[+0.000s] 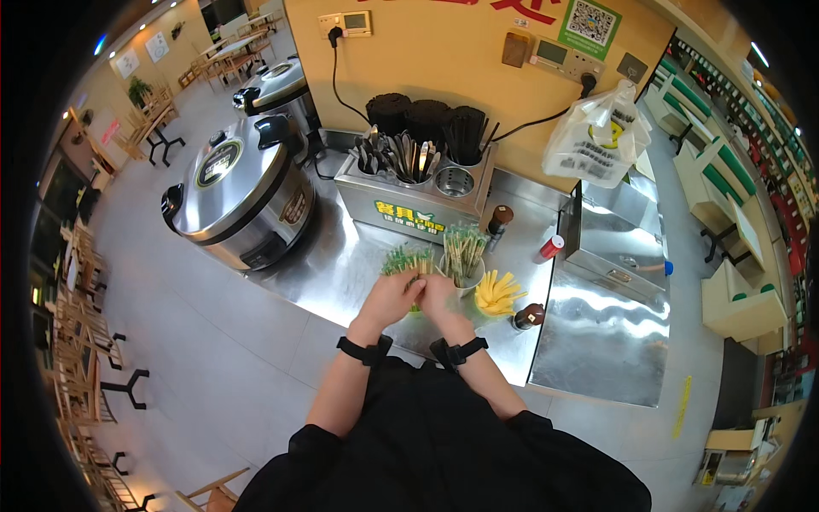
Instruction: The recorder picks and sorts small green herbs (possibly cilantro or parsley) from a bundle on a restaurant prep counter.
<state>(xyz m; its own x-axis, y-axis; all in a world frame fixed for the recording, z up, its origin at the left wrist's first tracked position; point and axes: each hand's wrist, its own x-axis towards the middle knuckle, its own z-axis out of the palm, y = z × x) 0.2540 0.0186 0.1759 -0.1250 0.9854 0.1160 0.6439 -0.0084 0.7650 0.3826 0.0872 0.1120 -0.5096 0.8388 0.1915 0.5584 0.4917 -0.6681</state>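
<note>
My left hand (388, 299) and my right hand (439, 298) meet thumb to thumb around a bundle of slim wrapped sticks (409, 258) with green-printed ends. The fingers curl in at its near side, and my hands hide most of the lower part. Below them shows a bit of a light green cup (416, 311). Just right of my right hand, a white cup (469, 281) holds more of these wrapped sticks (463, 251), upright. Beside it stands a cup of flat yellow strips (498, 293).
Behind stands a steel cutlery box (409, 203) with spoons (409, 157) and black chopsticks (466, 131). Large rice cookers (243, 192) are at left. Dark-capped bottles (529, 316) (500, 221), a red container (551, 247) and a steel bin (614, 246) are right. A plastic bag (598, 137) hangs on the wall.
</note>
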